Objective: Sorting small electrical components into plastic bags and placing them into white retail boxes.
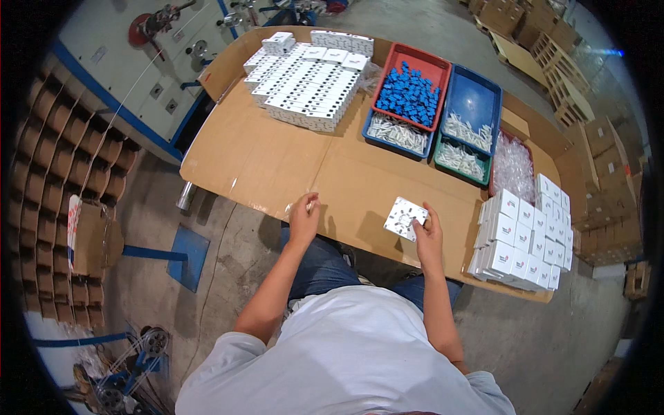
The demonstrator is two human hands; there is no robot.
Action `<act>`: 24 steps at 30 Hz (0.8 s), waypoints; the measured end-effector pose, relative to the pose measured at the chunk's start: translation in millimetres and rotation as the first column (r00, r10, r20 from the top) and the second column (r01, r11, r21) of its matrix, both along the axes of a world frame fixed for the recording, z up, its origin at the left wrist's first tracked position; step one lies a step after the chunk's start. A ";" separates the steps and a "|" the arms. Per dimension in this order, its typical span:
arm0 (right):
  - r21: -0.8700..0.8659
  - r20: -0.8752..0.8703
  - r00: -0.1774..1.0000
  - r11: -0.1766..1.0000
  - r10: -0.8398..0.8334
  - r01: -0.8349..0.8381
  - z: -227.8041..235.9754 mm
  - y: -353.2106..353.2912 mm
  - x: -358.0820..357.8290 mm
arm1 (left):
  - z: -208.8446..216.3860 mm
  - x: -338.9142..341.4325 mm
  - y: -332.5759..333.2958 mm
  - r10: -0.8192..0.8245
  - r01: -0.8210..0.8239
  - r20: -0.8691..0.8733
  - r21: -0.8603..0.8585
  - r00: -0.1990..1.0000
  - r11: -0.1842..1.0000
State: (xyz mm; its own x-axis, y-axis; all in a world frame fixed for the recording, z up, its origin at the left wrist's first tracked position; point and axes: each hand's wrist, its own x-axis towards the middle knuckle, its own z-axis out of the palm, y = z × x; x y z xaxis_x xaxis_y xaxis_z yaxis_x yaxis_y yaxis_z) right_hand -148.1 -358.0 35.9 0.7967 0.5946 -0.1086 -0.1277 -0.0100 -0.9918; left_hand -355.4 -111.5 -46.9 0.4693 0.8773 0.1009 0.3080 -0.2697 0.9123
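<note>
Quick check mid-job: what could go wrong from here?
1. The white square item is held by the right hand alone, close to the near edge of the table; it might drop off if the grip slips.
2. The stacked white boxes reach close to that edge too; a bump from the right arm could topple some.
3. The red tray appears to overlap a blue tray below; if knocked, its blue pieces might spill.
</note>
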 end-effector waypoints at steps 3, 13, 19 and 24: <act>-0.026 -0.045 0.999 1.000 -0.005 0.004 8.8 10.7 14.8 | 10.4 6.1 25.5 0.101 -0.059 -0.191 0.217 0.976 0.974; 0.148 0.418 0.901 0.971 0.111 -0.189 77.8 189.1 91.3 | -4.2 20.2 68.1 0.352 -0.132 -0.390 0.489 0.851 0.862; 0.168 0.596 0.800 0.964 0.069 -0.208 112.5 375.1 154.4 | 2.0 12.1 72.8 0.369 -0.176 -0.358 0.471 0.858 0.865; 0.047 0.823 0.567 0.994 0.017 -0.097 124.3 533.8 197.6 | 14.8 16.3 73.2 0.368 -0.196 -0.394 0.413 0.842 0.890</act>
